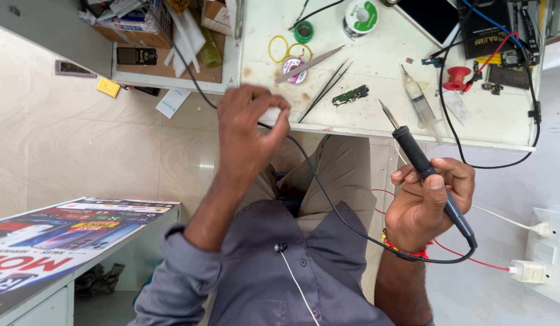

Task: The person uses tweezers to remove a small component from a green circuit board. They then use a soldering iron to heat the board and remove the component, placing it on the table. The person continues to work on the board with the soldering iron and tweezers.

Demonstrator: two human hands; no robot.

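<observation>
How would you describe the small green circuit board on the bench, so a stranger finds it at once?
On the white workbench, look beside the two thin dark probes. The small green circuit board lies there, flat and irregular. It is the only green board near the soldering iron's tip.

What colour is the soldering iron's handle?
Black, seen in the head view: the soldering iron in the right hand.

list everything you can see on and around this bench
soldering iron: one, black, held in right hand
small piece: one, white, pinched at table edge
circuit board: one, green, mid table
syringe: one, clear, beside the iron's tip
solder spool: one, white and green, far edge
rubber bands: two, yellow, table's left
table: one, white
left hand: fingers on small piece
right hand: gripping soldering iron
</observation>
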